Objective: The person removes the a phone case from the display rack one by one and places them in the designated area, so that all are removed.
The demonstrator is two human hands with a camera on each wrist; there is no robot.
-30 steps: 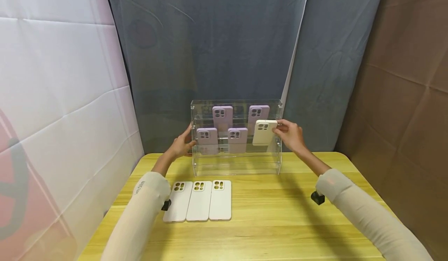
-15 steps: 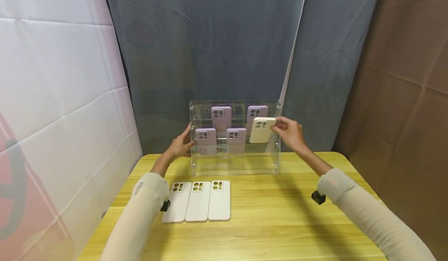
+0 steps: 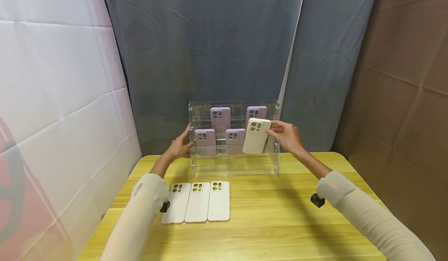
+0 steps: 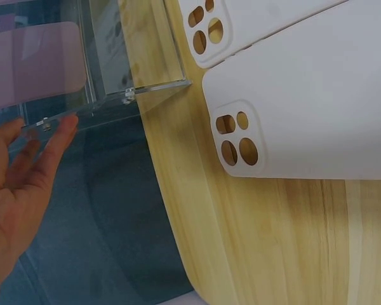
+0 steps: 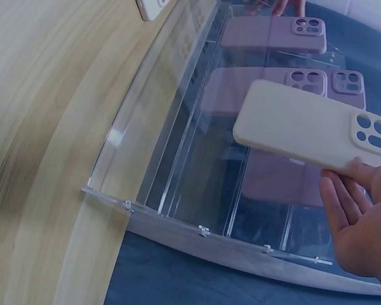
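A clear acrylic display rack (image 3: 196, 167) stands at the back of the yellow wooden table (image 3: 273, 222); several purple phone cases (image 3: 220, 118) lean on its tiers. My right hand (image 3: 286, 135) pinches a cream phone case (image 3: 256, 135) by its camera end, tilted, in front of the rack's right side; the same cream case (image 5: 308, 126) shows in the right wrist view, held by my right hand (image 5: 362, 222). My left hand (image 3: 180, 145) rests with straight fingers (image 4: 54, 143) against the rack's left wall (image 4: 101, 70). Three white cases (image 3: 198, 201) lie in a row on the table in front.
Grey curtain (image 3: 210, 51) hangs close behind the rack, a white padded wall (image 3: 56, 97) on the left and brown panel (image 3: 406, 78) on the right. Bare tabletop lies to the right of the white cases (image 4: 305, 114).
My right hand has drawn the cream case left and downward, out from the rack, tilting it. The left hand has stayed on the rack's left wall.
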